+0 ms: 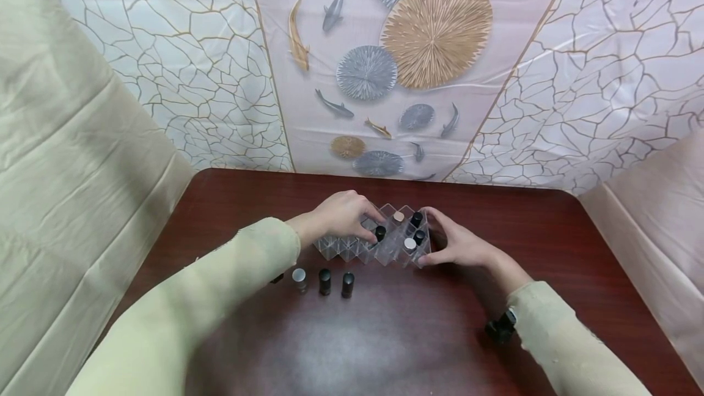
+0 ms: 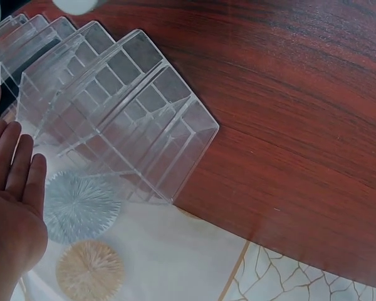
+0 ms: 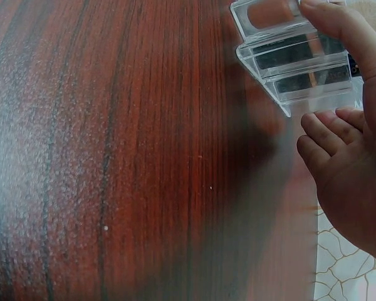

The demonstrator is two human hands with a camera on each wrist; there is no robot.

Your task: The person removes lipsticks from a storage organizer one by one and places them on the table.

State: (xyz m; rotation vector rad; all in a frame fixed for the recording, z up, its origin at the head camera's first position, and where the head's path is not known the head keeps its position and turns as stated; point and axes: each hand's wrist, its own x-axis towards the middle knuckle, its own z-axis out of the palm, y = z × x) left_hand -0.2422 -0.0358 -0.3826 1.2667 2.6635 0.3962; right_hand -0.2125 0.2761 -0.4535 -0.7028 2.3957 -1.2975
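Note:
A clear plastic organizer [image 1: 348, 249] with diamond-shaped compartments stands on the table. My left hand [image 1: 345, 216] reaches over its middle, thumb and finger pinching a black-capped lipstick [image 1: 380, 233] that sits in or just above a compartment; its lower end is hard to make out. At the right end, my right hand [image 1: 459, 244] grips the organizer between thumb and fingers. Near that end stand a white-capped tube [image 1: 410, 245], a beige-topped one [image 1: 398, 217] and two black-capped ones. In the left wrist view, the organizer's left-end compartments [image 2: 138, 94] hold nothing.
In front of the organizer, a silver-capped tube [image 1: 299, 277] and two dark tubes [image 1: 325, 282] stand upright on the dark red wooden table [image 1: 385, 347]. A small dark item [image 1: 277, 278] is partly hidden by the left sleeve. Patterned cloth [image 1: 352, 121] hangs behind the table.

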